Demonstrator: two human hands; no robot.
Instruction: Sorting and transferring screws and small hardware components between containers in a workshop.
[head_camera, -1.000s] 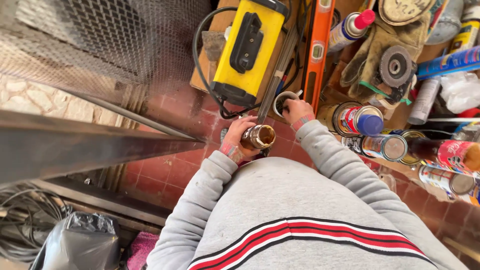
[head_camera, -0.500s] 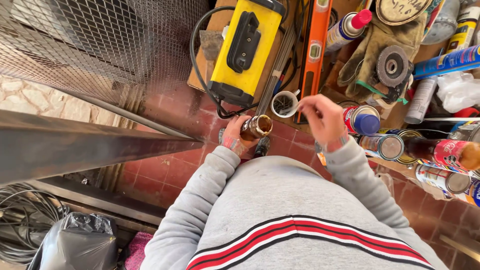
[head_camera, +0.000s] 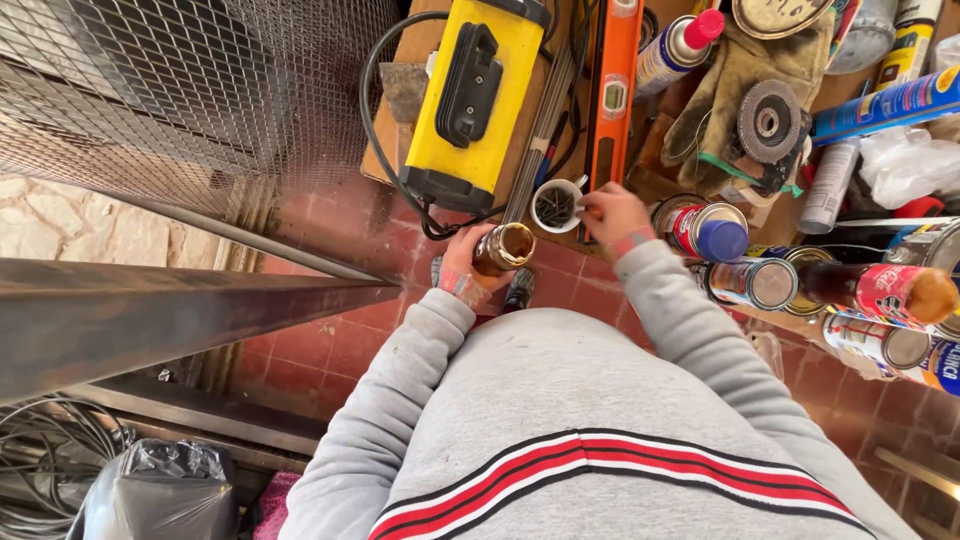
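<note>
While the left hand (head_camera: 462, 268) is wrapped around a brown jar (head_camera: 502, 248), fingers closed on its side and its open mouth tipped up toward the camera, the right hand (head_camera: 612, 215) sits just beside a white cup (head_camera: 556, 205). Right fingers look bunched together at the cup's rim, but honestly can't tell if they're pinching anything, too small to make out. Cup has some dark bits in it and stands at the edge of a wooden board (head_camera: 400, 120), right next to the jar.

Around that it's pretty cluttered: yellow box (head_camera: 470, 95) with a black cable on the board, orange level (head_camera: 612, 95) alongside it, a glove (head_camera: 735, 90) with a grinding disc (head_camera: 768, 120) on top, and a bunch of cans (head_camera: 745, 282) off to the right. Red tile floor (head_camera: 320, 350) below, wire mesh (head_camera: 180, 90) on the left.
</note>
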